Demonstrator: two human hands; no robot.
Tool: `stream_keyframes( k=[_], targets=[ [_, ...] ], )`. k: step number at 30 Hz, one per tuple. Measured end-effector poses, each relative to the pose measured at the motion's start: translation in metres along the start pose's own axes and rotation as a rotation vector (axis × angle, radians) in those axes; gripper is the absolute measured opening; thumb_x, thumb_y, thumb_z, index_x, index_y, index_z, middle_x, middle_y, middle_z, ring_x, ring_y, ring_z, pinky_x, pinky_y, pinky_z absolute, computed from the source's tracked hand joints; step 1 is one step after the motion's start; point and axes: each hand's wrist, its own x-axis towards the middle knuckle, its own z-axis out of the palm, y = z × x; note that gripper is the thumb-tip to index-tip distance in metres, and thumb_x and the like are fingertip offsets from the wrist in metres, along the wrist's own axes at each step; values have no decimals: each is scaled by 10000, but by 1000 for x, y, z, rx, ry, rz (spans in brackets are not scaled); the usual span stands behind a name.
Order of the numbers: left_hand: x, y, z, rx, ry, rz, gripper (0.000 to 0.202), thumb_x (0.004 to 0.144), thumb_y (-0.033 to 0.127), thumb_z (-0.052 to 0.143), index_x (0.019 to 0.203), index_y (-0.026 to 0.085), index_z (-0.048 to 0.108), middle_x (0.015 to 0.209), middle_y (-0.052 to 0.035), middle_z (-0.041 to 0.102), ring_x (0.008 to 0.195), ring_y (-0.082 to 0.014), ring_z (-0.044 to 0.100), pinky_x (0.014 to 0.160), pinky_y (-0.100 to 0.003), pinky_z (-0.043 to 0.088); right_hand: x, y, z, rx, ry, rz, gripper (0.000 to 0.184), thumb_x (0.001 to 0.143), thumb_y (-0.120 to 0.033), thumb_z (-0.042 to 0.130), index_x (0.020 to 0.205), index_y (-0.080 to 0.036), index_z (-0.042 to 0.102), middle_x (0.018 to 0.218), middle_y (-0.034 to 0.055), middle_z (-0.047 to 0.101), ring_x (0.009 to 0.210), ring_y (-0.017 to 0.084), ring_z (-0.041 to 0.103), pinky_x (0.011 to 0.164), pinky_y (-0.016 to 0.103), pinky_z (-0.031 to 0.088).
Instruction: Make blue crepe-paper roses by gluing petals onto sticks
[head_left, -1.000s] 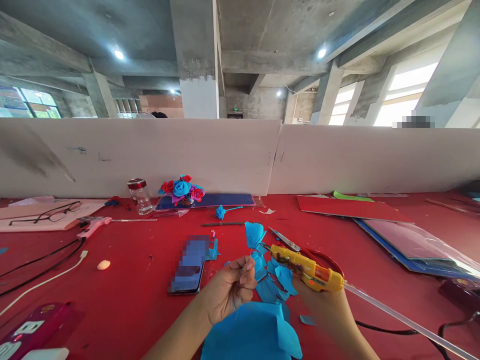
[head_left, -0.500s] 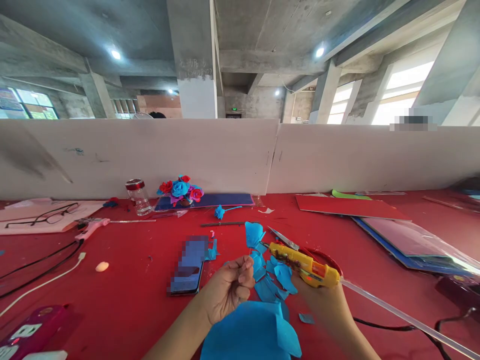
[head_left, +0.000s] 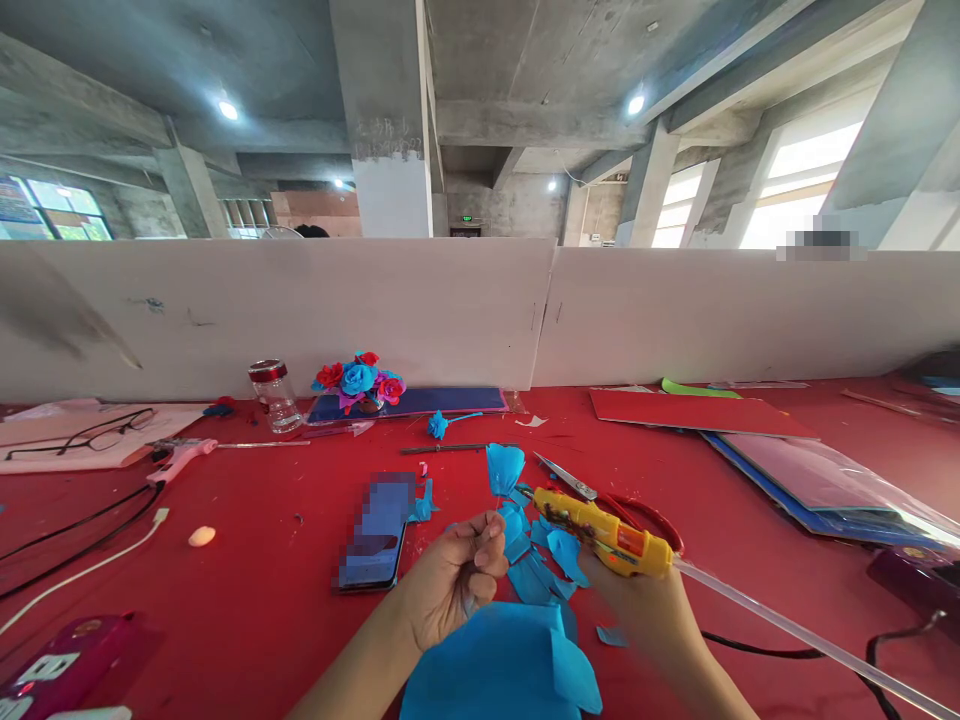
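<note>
My left hand (head_left: pixel 457 585) is closed in a pinch, thumb against fingertips. Just above it stands a blue paper flower (head_left: pixel 505 468), its thin stem running down into my fingers. My right hand (head_left: pixel 641 605) grips a yellow hot glue gun (head_left: pixel 607 535) from below. The gun's nozzle points left at the base of the flower, very close to it; whether they touch I cannot tell. A long clear glue stick (head_left: pixel 795 625) sticks out of the gun's rear. Between and below the hands lie cut blue paper petals (head_left: pixel 568 556) and a larger blue paper sheet (head_left: pixel 499 670).
Scissors (head_left: pixel 566 476) with red handles lie behind the glue gun. A phone (head_left: pixel 375 535) is left of my hand. Farther back stand a glass jar (head_left: pixel 275 395) and a paper flower bouquet (head_left: pixel 360 382). A pink glue gun (head_left: pixel 182 460) and power strip (head_left: pixel 64 665) are at left.
The glue gun and my right hand have shifted very slightly left. The flower stays in my left hand's pinch, almost unmoved.
</note>
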Motion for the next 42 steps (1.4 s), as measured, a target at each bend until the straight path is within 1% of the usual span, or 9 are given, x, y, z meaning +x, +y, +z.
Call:
stream_keyframes(
  k=[6, 11, 14, 18, 23, 26, 31, 36, 42],
  targets=[
    [0, 1, 1, 14, 27, -5, 78, 748, 75, 602, 736, 112, 535, 554, 62, 316, 441, -25, 315, 335, -83, 192, -1, -4, -5, -14, -9, -14, 178, 596, -303, 539, 491, -188, 452, 447, -49, 399, 417, 93, 370, 363, 204, 329],
    [0, 0, 1, 54, 12, -30, 93, 745, 111, 635, 735, 109, 542, 564, 53, 355, 455, -21, 345, 351, -76, 236, 0, -12, -12, -11, 5, -13, 206, 598, -310, 555, 480, -199, 427, 420, -66, 335, 388, 77, 303, 318, 189, 262],
    [0, -1, 1, 103, 20, -37, 89, 758, 128, 628, 734, 116, 543, 555, 52, 359, 455, -24, 353, 361, -78, 259, -3, -17, -13, 11, 30, 13, 186, 581, -310, 556, 479, -202, 443, 404, -63, 365, 368, 82, 327, 317, 195, 305],
    [0, 0, 3, 98, 36, -41, 91, 753, 112, 625, 719, 117, 541, 556, 56, 348, 447, -20, 339, 354, -74, 244, -5, -17, -15, 15, -22, 60, 136, 572, -312, 554, 525, -196, 500, 414, -52, 426, 362, 93, 379, 317, 198, 350],
    [-1, -1, 5, 106, 44, -38, 80, 743, 98, 630, 714, 113, 557, 557, 51, 363, 451, -18, 337, 349, -67, 236, -3, -16, -17, 6, -65, 82, 150, 565, -315, 546, 510, -199, 469, 427, -55, 427, 366, 91, 391, 316, 192, 356],
    [-1, -1, 6, 109, 49, -37, 82, 743, 121, 642, 710, 107, 568, 555, 47, 372, 461, -20, 341, 351, -65, 235, -1, -19, -16, -9, -41, 122, 167, 568, -317, 546, 511, -201, 440, 419, -65, 385, 369, 82, 361, 304, 186, 329],
    [0, -1, 6, 90, 55, -42, 89, 724, 113, 658, 703, 104, 573, 542, 44, 381, 450, -22, 334, 354, -74, 243, -5, -22, -12, 45, -4, 50, 151, 577, -316, 554, 528, -191, 486, 435, -56, 421, 386, 86, 375, 338, 197, 349],
    [0, -1, 5, 74, 55, -35, 70, 741, 103, 636, 715, 104, 571, 542, 45, 375, 445, -21, 321, 353, -74, 221, 0, -9, -17, 72, -12, 81, 168, 588, -326, 610, 560, -184, 526, 431, -48, 453, 385, 98, 405, 342, 209, 361],
    [0, 2, 3, 102, 71, 34, 117, 750, 139, 634, 831, 118, 553, 550, 61, 340, 444, -30, 300, 349, -90, 193, 45, 28, -56, 399, 4, 285, 265, 615, -386, 688, 591, -165, 543, 358, -76, 384, 298, 49, 312, 270, 167, 253]
  ],
)
